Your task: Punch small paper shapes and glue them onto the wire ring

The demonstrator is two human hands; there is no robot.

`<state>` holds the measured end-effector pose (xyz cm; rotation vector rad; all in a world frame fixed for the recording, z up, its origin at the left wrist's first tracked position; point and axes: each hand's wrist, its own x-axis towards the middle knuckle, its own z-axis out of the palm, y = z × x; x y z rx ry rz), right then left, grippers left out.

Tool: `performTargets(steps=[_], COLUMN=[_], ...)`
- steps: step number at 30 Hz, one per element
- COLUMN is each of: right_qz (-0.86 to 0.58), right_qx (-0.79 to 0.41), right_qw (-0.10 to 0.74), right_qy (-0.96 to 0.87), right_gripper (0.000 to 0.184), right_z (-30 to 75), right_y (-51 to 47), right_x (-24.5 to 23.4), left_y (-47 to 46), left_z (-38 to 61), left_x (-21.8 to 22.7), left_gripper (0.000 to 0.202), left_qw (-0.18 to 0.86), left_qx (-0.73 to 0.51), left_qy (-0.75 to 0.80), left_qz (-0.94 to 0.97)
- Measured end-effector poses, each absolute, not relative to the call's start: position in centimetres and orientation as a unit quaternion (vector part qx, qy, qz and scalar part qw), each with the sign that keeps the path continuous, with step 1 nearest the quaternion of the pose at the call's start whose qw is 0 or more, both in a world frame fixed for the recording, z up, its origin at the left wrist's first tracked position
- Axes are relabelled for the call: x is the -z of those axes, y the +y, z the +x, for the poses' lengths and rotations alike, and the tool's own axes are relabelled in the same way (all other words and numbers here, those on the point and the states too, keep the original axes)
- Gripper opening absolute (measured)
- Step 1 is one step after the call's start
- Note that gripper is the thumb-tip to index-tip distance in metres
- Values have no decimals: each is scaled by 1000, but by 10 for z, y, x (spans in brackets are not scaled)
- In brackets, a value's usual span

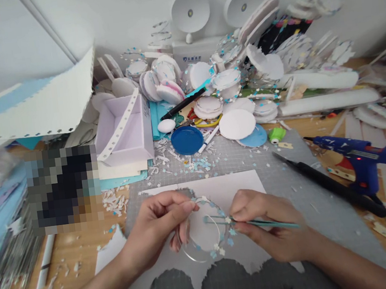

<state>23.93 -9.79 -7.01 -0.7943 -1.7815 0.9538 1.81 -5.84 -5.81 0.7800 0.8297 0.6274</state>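
My left hand [161, 228] is closed, pinching the upper rim of a clear plastic ring strip [203, 230] dotted with tiny blue and white paper flowers. My right hand [262, 225] is closed on a pair of teal tweezers [259, 223]; their tips hold a small white flower at the strip's right side. Both hands hover over a sheet of white paper [233, 188] lying on a grey cutting mat [289, 184].
A blue glue gun [359, 157] and a black pen-like tool [320, 180] lie at the right. A blue lid [187, 139], white foam discs [237, 124], an open lilac box [125, 127] and paper scraps crowd the back. Stacked sheets sit at the left.
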Motion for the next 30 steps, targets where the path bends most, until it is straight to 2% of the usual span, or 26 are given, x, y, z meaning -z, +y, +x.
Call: performTargets(steps=[6, 12, 20, 24, 30], right_qz=[-338, -361, -419, -440, -441], right_qx=[-366, -373, -344, -354, -410], right_qw=[476, 531, 611, 619, 617], right_qy=[-724, -670, -577, -545, -506], right_gripper=[22, 22, 11, 9, 7], right_z=[237, 242, 244, 247, 250], right_y=[-97, -99, -93, -93, -95], right_x=[68, 71, 62, 63, 71], left_y=[-59, -59, -58, -60, -64], left_z=[18, 17, 19, 23, 25], left_x=[58, 57, 56, 56, 58], left_gripper=[18, 19, 21, 20, 19], left_qw=[797, 790, 761, 692, 480], left_qx=[-287, -280, -250, -208, -221], left_qy=[390, 406, 432, 471, 445], left_qz=[362, 363, 415, 506, 723])
